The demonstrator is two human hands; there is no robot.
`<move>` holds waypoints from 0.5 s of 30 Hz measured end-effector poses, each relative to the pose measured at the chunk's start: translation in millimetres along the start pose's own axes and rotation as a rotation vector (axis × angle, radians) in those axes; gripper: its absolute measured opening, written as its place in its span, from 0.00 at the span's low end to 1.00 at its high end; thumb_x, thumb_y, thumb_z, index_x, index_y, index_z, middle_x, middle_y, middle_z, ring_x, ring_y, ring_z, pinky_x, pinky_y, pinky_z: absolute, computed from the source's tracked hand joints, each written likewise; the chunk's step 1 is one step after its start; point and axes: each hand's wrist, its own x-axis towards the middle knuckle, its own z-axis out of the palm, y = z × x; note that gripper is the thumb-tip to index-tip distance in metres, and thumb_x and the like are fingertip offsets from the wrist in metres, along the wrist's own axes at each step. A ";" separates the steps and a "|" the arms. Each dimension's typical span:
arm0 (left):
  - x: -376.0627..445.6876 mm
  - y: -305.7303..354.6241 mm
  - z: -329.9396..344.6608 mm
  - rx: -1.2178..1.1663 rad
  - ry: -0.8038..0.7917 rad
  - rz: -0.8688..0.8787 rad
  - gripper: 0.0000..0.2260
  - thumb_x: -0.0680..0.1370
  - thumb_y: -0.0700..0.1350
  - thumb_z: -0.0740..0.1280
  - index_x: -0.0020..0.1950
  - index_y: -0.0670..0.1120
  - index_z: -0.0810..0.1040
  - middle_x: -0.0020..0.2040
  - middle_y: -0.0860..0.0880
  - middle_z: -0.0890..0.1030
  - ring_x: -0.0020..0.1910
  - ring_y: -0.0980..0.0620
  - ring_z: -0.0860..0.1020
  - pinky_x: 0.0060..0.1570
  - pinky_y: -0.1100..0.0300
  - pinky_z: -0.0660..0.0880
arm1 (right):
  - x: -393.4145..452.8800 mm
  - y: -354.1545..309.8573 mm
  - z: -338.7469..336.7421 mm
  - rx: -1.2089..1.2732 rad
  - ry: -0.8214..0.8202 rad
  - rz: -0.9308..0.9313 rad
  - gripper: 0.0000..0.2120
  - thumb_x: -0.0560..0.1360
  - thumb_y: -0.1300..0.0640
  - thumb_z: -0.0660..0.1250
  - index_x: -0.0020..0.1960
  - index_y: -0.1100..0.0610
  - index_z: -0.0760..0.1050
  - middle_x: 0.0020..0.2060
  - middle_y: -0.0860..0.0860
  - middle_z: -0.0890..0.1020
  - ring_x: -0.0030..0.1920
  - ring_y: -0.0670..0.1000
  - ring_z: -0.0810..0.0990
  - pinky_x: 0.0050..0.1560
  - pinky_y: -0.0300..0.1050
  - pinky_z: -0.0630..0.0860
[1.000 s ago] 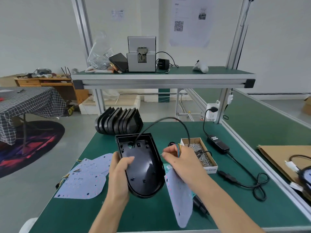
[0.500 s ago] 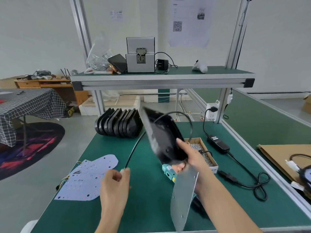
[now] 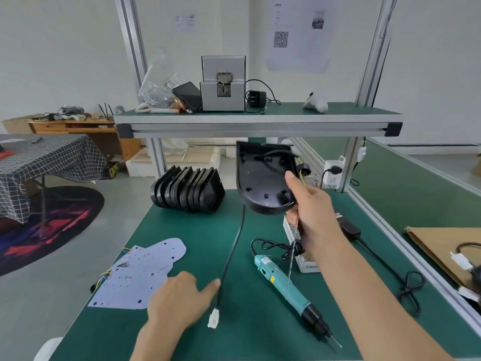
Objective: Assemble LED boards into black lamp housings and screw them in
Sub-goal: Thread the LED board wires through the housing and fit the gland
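Note:
My right hand holds a black lamp housing lifted above the green bench, open side toward me. The same hand grips an LED board, seen edge-on and hanging below it. A black cable drops from the housing to a white connector lying on the mat. My left hand hovers low at the front, and one extended digit touches the cable without curling round it.
A row of black housings stands at the back of the bench. Loose LED boards lie front left. A teal electric screwdriver and a screw box sit right of centre, a power adapter farther right. The shelf hangs overhead.
My right hand took the housing and board and raised them up and to the right. My left hand let the housing go, drew the cable down, then loosened; the connector now rests on the mat.

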 end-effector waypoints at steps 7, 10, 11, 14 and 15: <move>35.3 47.6 -54.5 -1.018 0.348 0.417 0.12 0.85 0.51 0.64 0.68 0.58 0.75 0.64 0.67 0.78 0.65 0.68 0.74 0.65 0.64 0.69 | -21.9 20.2 11.2 -0.045 -0.181 -0.003 0.20 0.81 0.47 0.71 0.35 0.50 0.67 0.32 0.52 0.65 0.29 0.49 0.61 0.31 0.44 0.56; 46.1 73.5 -73.1 -1.517 0.061 0.483 0.15 0.87 0.55 0.58 0.64 0.54 0.83 0.65 0.53 0.83 0.68 0.51 0.79 0.69 0.50 0.73 | -33.0 27.4 21.8 -0.033 -0.258 -0.044 0.19 0.82 0.51 0.70 0.33 0.48 0.77 0.29 0.44 0.73 0.28 0.44 0.69 0.28 0.34 0.63; 46.6 78.7 -76.8 -1.607 -0.047 0.471 0.19 0.86 0.59 0.57 0.61 0.55 0.86 0.64 0.51 0.84 0.66 0.49 0.81 0.66 0.49 0.75 | -35.4 29.2 24.2 -0.018 -0.266 -0.044 0.20 0.82 0.52 0.69 0.32 0.46 0.79 0.29 0.42 0.75 0.27 0.42 0.72 0.27 0.32 0.65; 44.2 85.1 -74.4 -1.648 -0.153 0.492 0.26 0.85 0.65 0.51 0.60 0.59 0.87 0.64 0.50 0.85 0.64 0.51 0.82 0.60 0.56 0.80 | -37.6 32.3 25.1 0.038 -0.234 -0.044 0.22 0.82 0.52 0.69 0.30 0.49 0.72 0.27 0.44 0.70 0.27 0.45 0.66 0.28 0.35 0.61; 45.0 84.3 -69.2 -1.670 -0.169 0.502 0.28 0.85 0.66 0.48 0.63 0.58 0.86 0.66 0.49 0.84 0.66 0.49 0.81 0.62 0.56 0.79 | -37.9 33.9 24.1 0.038 -0.218 -0.049 0.22 0.82 0.51 0.69 0.31 0.50 0.68 0.28 0.47 0.67 0.28 0.47 0.63 0.29 0.37 0.59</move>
